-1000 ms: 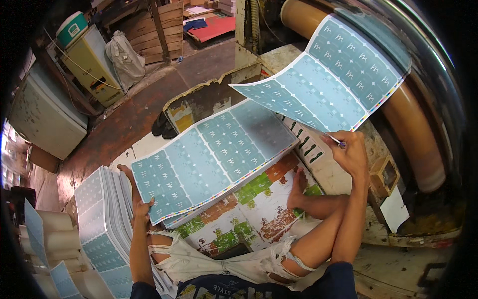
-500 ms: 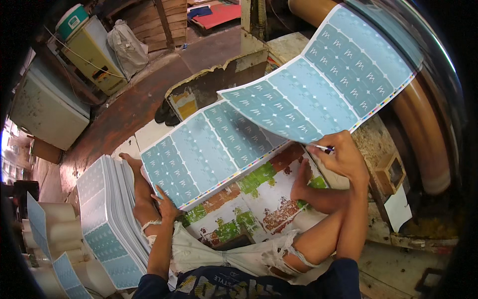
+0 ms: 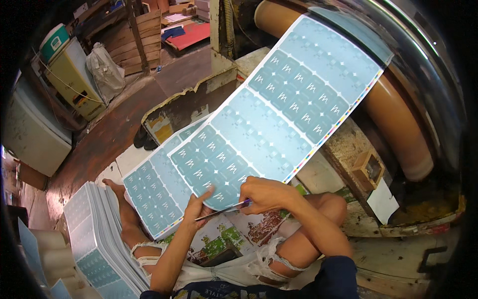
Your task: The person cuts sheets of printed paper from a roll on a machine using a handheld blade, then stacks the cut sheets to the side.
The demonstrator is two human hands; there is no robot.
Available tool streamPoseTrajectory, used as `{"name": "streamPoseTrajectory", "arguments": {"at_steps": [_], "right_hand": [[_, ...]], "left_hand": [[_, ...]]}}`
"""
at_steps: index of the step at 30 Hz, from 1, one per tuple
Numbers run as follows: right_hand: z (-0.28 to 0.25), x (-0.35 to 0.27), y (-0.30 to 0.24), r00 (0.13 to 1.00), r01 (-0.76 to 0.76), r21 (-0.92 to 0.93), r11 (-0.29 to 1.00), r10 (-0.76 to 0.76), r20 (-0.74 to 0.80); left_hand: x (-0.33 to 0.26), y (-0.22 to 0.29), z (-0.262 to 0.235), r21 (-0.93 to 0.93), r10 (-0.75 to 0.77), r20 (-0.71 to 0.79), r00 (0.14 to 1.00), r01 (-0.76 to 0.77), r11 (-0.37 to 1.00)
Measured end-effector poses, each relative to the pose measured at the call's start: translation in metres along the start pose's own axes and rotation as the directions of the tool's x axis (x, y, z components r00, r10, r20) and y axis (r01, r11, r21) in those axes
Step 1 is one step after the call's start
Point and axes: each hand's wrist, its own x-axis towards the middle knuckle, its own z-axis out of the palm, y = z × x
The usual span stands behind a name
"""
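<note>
A long printed sheet (image 3: 271, 117), teal and pale blue in bands, slopes down from the roller machine toward my lap. My left hand (image 3: 195, 212) pinches its near edge, thumb on top and fingers below. Close to the same edge, my right hand (image 3: 266, 195) is closed round a slim tool (image 3: 247, 203) with a purple part; its exact kind is unclear. A thin dark straight strip runs between both hands. Under the sheet lies a stack of like printed sheets (image 3: 152, 199), partly covered by it.
At right stand the machine's brown roller (image 3: 401, 129) and a small wooden box (image 3: 367, 169) on a worn ledge. A tall pile of printed sheets (image 3: 89, 239) is by my left leg. A metal cabinet (image 3: 74, 79) and a white sack (image 3: 104, 72) stand far left.
My left hand has left the stack's corner and taken the hanging sheet's edge. My right hand has moved left and down toward it. The sheet's near end hangs lower, and the view has shifted.
</note>
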Motion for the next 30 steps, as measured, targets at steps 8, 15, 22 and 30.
{"name": "streamPoseTrajectory", "arguments": {"at_steps": [8, 15, 22, 30], "right_hand": [[-0.031, -0.054, 0.020, 0.968, -0.193, 0.406, 0.893, 0.241, -0.069], [-0.111, -0.189, 0.080, -0.126, 0.335, 0.423, 0.842, 0.485, -0.866], [-0.139, -0.213, 0.168, -0.192, 0.170, 0.478, 0.862, 0.504, -0.842], [-0.129, -0.193, 0.156, -0.297, -0.327, 0.327, 0.887, 0.232, -0.926]], "left_hand": [[-0.036, -0.005, -0.095, 0.451, 0.239, -0.132, 0.962, -0.156, 0.879], [-0.098, 0.052, -0.114, 0.565, 0.335, -0.080, 0.939, -0.234, 0.791], [-0.108, 0.068, -0.140, 0.559, 0.331, -0.048, 0.942, -0.249, 0.791], [-0.134, 0.088, -0.151, 0.598, 0.344, -0.106, 0.933, -0.217, 0.772]]}}
